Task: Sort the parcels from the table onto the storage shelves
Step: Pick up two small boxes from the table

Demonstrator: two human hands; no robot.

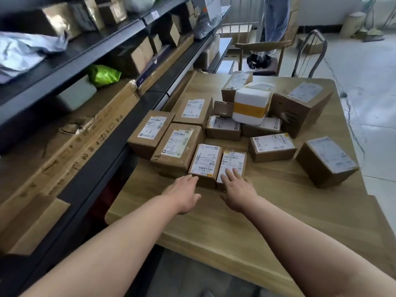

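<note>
Parcels (222, 127) lie crowded on the worktop (257, 221), mostly in the middle of the frame, and none is lifted yet. We judge this to be the picking step, with nearly all the sorting left.

Nearest us, low in the centre, the right grip (237, 189) is open, its fingers straight and laid on the near end of a small box (233, 161). The left grip (182, 194) is open too, its fingertips at the near corner of the neighbouring box (205, 161), hand-marked with what looks like 1-7. Whether it touches we cannot tell.

The next move calls for closing around one box, reading its mark and finding the matching bay on the shelves (111, 159) along the left of the frame.

Beyond, three boxes (177, 144) carry what seems to be 1-6, and a white foam box (250, 106) sits on top of others. The printed label text is too small to read, the shelf tags are blurred, and the lower shelves are cut off at the frame's edge. A person (276, 18) at the top shows only as legs.
</note>
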